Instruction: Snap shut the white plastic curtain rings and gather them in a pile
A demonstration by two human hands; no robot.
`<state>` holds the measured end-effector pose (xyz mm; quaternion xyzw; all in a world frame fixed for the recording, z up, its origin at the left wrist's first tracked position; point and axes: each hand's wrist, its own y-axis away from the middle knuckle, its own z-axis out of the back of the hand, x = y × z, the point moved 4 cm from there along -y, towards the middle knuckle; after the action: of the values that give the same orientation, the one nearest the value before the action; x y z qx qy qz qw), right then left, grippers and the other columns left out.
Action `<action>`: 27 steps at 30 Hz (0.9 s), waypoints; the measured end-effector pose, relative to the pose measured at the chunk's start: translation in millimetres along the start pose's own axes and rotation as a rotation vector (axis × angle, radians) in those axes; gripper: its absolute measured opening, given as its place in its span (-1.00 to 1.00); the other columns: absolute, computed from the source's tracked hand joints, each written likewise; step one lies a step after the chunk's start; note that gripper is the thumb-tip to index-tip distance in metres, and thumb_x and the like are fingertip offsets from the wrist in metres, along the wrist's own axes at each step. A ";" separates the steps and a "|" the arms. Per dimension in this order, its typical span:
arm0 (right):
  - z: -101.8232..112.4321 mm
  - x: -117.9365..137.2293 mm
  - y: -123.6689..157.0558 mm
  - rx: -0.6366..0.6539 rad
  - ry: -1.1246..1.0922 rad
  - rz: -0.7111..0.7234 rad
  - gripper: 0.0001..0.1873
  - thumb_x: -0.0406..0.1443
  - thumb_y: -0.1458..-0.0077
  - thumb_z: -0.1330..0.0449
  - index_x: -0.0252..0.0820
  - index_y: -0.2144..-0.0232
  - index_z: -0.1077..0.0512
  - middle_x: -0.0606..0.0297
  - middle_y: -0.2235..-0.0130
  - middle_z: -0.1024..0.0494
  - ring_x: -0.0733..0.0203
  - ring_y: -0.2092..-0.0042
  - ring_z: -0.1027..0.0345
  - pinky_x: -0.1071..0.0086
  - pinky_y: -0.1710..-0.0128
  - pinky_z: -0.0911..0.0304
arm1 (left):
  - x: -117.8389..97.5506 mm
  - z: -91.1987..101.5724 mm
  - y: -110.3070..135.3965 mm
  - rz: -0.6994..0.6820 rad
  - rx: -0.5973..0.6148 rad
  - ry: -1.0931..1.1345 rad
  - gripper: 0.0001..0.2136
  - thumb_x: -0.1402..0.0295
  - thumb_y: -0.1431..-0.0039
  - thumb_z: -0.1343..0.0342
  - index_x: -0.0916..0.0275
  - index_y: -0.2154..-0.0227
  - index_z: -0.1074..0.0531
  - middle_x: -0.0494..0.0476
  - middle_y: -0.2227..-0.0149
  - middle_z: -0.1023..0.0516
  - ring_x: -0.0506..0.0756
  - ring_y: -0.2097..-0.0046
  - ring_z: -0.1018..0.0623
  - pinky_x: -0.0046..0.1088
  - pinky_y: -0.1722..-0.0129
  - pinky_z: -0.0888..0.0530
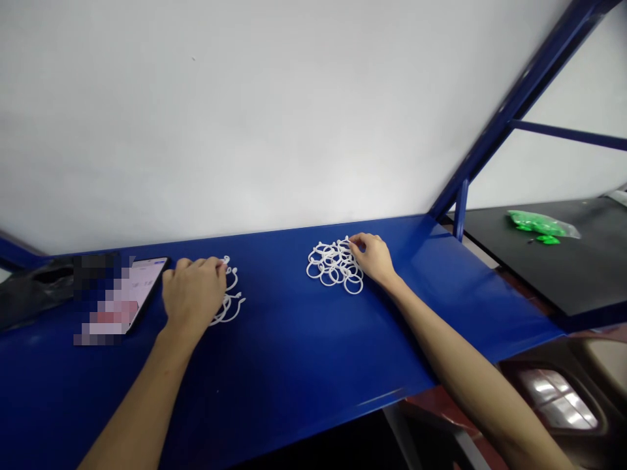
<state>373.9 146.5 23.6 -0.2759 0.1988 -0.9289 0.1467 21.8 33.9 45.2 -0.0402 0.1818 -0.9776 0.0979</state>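
Two groups of thin white plastic rings with small knobs lie on the blue tabletop [294,346]. My left hand [193,290] is over the smaller group of rings [231,308], where at least one ring shows a gap. Its thumb and fingers are closed on a ring [226,260] at the far side, and the hand hides part of this group. On the right, the larger heap of rings [336,266] overlaps in a tangle, and those rings look like full loops. My right hand [375,258] pinches a ring at the heap's upper right edge.
Left of my left hand lies a phone [144,281], partly blurred out, beside a black plastic bag [39,287]. A white wall [274,117] rises behind the table. On the right stand a blue frame post [494,124] and a black table [543,261] bearing a bag of green pieces [539,224].
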 end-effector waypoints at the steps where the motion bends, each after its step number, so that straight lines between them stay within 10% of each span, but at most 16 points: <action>1: -0.8 0.2 0.1 0.014 0.005 0.010 -0.85 -0.31 -0.22 -0.18 -0.17 0.24 -0.56 0.22 0.28 -0.60 0.12 0.22 -0.37 0.24 0.09 -0.23 | 0.1 1.9 -0.1 0.014 -0.010 0.006 -0.67 0.24 -0.34 0.17 0.19 0.28 -0.50 0.38 0.26 -0.60 0.42 0.06 -0.46 -0.03 0.16 -0.31; 11: 24.6 43.5 16.0 -0.139 -0.034 0.157 -0.79 -0.25 -0.31 -0.13 -0.17 0.21 -0.55 0.10 0.16 -0.56 -0.01 0.09 -0.32 0.11 0.00 -0.27 | -43.6 19.7 12.7 -0.241 -0.258 0.356 -0.75 0.21 -0.37 0.05 0.18 0.28 -0.48 0.19 0.27 -0.63 0.23 0.17 -0.50 -0.18 0.09 -0.34; 19: -1.1 122.6 72.1 0.409 -0.607 0.234 -0.80 -0.19 -0.35 -0.12 -0.18 0.15 -0.47 0.34 0.35 -0.54 0.28 0.35 -0.41 0.40 0.29 -0.33 | -101.8 26.9 53.3 -0.612 -0.363 0.568 -0.81 0.35 -0.34 -0.10 0.19 0.43 -0.44 -0.02 0.46 -0.57 0.04 0.38 -0.48 -0.32 0.23 -0.34; 27: 8.4 117.1 72.9 0.052 -0.651 0.249 -0.84 -0.30 -0.29 -0.16 -0.16 0.09 -0.44 0.36 0.36 -0.51 0.33 0.37 -0.40 0.44 0.32 -0.37 | -106.2 36.6 57.9 -0.684 -0.422 0.699 -0.87 0.48 -0.28 -0.14 0.22 0.13 -0.44 0.09 0.21 -0.64 0.07 0.19 -0.61 -0.36 0.14 -0.47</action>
<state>296.4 35.3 50.4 -0.5275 0.1499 -0.7719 0.3217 140.1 -9.9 53.6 0.2121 0.3728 -0.8509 -0.3032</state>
